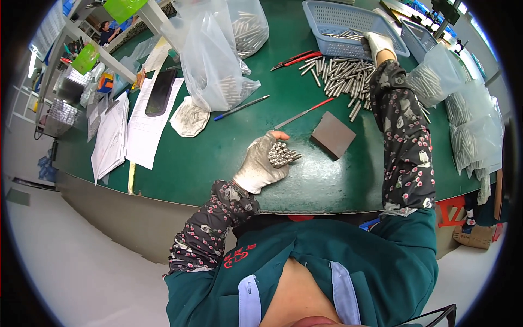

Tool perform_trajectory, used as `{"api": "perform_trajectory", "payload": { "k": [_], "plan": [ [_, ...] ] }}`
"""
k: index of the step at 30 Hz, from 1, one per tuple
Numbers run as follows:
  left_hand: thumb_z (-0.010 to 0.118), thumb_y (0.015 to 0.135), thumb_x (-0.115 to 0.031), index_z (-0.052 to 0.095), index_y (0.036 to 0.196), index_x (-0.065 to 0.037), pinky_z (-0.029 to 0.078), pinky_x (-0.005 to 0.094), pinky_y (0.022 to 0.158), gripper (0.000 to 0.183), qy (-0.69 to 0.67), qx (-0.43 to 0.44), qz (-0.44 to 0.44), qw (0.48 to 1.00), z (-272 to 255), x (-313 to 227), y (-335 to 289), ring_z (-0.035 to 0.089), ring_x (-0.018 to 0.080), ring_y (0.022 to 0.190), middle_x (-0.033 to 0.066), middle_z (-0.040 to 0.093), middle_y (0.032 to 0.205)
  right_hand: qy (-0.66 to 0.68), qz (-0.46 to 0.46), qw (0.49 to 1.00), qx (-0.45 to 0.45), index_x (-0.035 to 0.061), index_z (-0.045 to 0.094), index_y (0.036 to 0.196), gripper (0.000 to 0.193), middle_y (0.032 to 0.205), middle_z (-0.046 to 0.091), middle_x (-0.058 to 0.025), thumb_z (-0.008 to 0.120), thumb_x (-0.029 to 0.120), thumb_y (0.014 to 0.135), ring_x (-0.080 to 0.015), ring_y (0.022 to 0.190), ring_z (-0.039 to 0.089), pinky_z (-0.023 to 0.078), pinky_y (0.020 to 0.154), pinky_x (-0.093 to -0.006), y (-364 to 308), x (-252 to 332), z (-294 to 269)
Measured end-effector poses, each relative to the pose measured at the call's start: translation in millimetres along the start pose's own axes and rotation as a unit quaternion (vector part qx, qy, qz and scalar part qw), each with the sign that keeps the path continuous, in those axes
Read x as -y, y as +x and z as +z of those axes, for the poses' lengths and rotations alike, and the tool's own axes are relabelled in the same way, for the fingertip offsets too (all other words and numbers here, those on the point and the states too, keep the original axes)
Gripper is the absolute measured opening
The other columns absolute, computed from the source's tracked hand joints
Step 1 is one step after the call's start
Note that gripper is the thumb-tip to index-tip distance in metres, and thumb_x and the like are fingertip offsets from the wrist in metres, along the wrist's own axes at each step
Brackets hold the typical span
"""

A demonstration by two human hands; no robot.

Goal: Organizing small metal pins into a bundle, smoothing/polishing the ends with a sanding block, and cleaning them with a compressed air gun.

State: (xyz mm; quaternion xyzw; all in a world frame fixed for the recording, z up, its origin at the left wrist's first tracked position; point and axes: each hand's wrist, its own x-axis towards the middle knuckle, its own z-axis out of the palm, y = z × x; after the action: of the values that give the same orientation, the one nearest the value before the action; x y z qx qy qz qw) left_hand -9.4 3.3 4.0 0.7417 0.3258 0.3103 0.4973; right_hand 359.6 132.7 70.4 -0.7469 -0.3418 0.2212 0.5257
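Left hand (260, 163), gloved, rests near the desk's (229, 147) front edge, fingers curled shut around a bundle of short metal pins (282, 155), ends squared together. Right hand (378, 44), also gloved, is stretched to the far side of the desk, at the rim of a blue basket (348, 24); whether its fingers are together or apart I cannot tell. Loose metal pins (340, 73) lie heaped just in front of the basket, beside red-handled pliers (297, 58). Step in hand looks like gathering: one batch held, more being fetched. Adding pins would call for loosening the left grip without spilling the bundle. A dark block (333, 134) sits just right of the bundle; a thin file with a red handle (304, 114) lies behind it. Bare green surface runs between bundle and heap. Clear bags of pins (218, 60) crowd the far left, more bags (474, 125) the right edge, papers (143, 122) the left edge.
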Motion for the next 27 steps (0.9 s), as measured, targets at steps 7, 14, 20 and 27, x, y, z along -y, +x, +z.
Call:
{"api": "perform_trajectory", "payload": {
  "k": [7, 14, 20, 27],
  "plan": [
    [0.065, 0.061, 0.002, 0.046, 0.106, -0.005, 0.044, 0.0208, 0.07, 0.049, 0.0, 0.022, -0.037, 0.999, -4.3, -4.3, -5.4, 0.051, 0.0065, 0.076, -0.0006, 0.053, 0.084, -0.118, -0.243, 0.941, 0.204, 0.0032, 0.06, 0.1, 0.034, 0.083, 0.063, -0.0075, 0.056, 0.03, 0.079, -0.0143, 0.075, 0.057, 0.045, 0.071, -0.0255, -130.9, 30.1, 7.0],
    [0.068, 0.061, 0.002, 0.047, 0.106, -0.006, 0.043, 0.0213, 0.072, 0.051, 0.007, 0.011, -0.006, 1.0, -3.0, 3.4, -3.4, 0.051, 0.0068, 0.079, 0.0002, 0.053, 0.088, -0.121, -0.218, 0.902, 0.353, 0.0016, 0.051, 0.107, 0.043, 0.068, 0.059, -0.0116, 0.062, 0.025, 0.073, -0.0218, 0.063, 0.06, 0.047, 0.062, -0.0307, -276.2, -23.3, 27.5],
    [0.07, 0.057, -0.003, 0.048, 0.095, -0.006, 0.046, 0.0248, 0.07, 0.044, -0.047, 0.004, 0.029, 0.998, -2.4, 14.0, 0.2, 0.055, 0.0119, 0.077, 0.0042, 0.056, 0.085, 0.098, -0.145, 0.933, 0.315, -0.0007, 0.056, 0.098, 0.031, 0.08, 0.059, -0.0094, 0.066, 0.013, 0.072, -0.0137, 0.072, 0.056, 0.046, 0.067, -0.0258, -288.0, -44.6, 56.4],
    [0.073, 0.055, 0.002, 0.047, 0.096, -0.008, 0.044, 0.0242, 0.079, 0.05, -0.114, 0.033, 0.012, 0.993, -9.3, 13.2, -3.0, 0.053, 0.0097, 0.087, 0.0009, 0.054, 0.092, 0.034, -0.133, 0.934, 0.329, -0.0037, 0.051, 0.108, 0.043, 0.093, 0.058, -0.0084, 0.068, 0.016, 0.074, -0.012, 0.085, 0.055, 0.045, 0.076, -0.0234, -287.5, -37.7, 57.1]
  ]
}}
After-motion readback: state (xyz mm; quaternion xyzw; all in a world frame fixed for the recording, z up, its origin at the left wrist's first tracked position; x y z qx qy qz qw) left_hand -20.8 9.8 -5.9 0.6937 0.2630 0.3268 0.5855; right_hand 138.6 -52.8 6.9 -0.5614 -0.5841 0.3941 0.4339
